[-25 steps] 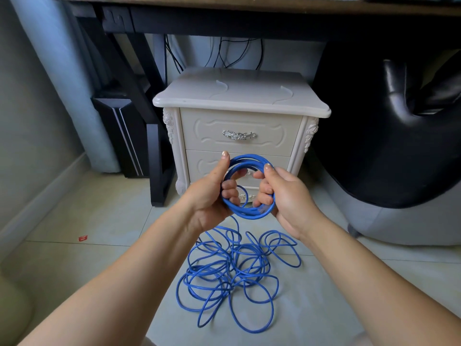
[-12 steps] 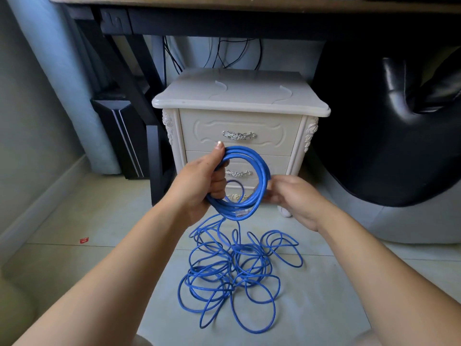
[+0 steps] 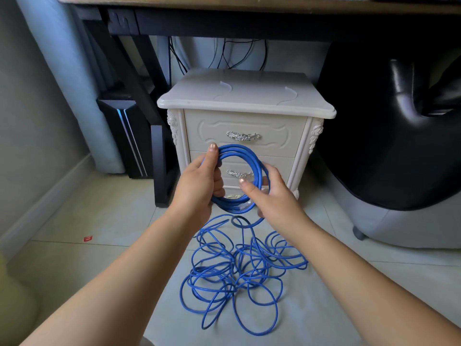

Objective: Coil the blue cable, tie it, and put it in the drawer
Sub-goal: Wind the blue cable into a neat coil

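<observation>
— Mostly lying slack on the floor (image 3: 104, 258), before the nightstand (image 3: 245, 96) with its drawers (image 3: 279, 141) shut?
— Yes: leaving most of the blue cable (image 3: 219, 269) down there, likely for feeding upward without dragging.
— And building the coil (image 3: 237, 149) how?
— Gripping it in the left hand (image 3: 199, 186), thumb on top, probably for fixing the loop size; curling the right hand (image 3: 274, 198) round the next turn, guiding it on. Not yet tying or stowing.

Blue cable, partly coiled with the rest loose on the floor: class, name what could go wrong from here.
The loose loops on the floor overlap heavily; drawn up, they may snag or knot. The coil, untied, is gripped only by the left hand and right hand; turns could spring apart.
</observation>
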Available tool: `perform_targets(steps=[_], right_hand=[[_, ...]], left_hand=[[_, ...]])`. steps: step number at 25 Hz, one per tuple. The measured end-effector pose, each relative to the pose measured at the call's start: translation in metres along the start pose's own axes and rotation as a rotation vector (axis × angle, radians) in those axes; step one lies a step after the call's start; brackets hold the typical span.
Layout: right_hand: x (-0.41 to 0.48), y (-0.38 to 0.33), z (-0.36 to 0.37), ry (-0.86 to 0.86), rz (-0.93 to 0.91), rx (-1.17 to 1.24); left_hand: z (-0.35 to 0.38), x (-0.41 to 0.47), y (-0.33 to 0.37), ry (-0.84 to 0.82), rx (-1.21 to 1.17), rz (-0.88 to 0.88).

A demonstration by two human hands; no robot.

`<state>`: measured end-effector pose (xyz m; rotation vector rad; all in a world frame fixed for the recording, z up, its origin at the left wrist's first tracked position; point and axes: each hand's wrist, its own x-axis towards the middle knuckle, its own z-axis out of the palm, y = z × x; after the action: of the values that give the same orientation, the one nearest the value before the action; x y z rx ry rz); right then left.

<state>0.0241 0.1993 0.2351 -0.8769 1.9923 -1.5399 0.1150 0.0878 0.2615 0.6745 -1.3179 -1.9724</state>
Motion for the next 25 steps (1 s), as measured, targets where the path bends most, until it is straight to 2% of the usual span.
perform_targets(steps=[3, 7, 9, 10, 13, 19, 22, 25], right_hand=[[-0.001, -0.005, -0.003, 0.021, 0.056, 0.142], [0.001, -0.007, -0.002, 0.051, 0.026, 0.32], [0.003, -0.009, -0.002, 0.055, 0.035, 0.508], [0.004, -0.009, -0.003, 0.074, 0.021, 0.51], [0.011, -0.01, -0.012, 0.094, -0.034, 0.272], [0.014, -0.015, -0.028, -0.122, -0.067, -0.176], [0.008, -0.022, -0.028, -0.161, -0.099, -0.441], [0.006, -0.024, -0.024, -0.137, -0.154, -0.484]], left_hand=[[0.009, -0.003, -0.006, 0.039, -0.074, -0.025], [0.016, -0.005, -0.013, 0.048, -0.113, -0.074], [0.019, -0.008, -0.017, 0.045, -0.084, -0.07], [0.019, -0.01, -0.019, 0.041, -0.042, -0.057], [0.015, -0.012, -0.022, 0.001, 0.144, -0.028], [0.005, -0.005, -0.005, -0.251, 0.719, 0.2], [0.006, -0.006, -0.006, -0.304, 1.008, 0.256], [0.008, -0.005, -0.006, -0.308, 1.044, 0.25]])
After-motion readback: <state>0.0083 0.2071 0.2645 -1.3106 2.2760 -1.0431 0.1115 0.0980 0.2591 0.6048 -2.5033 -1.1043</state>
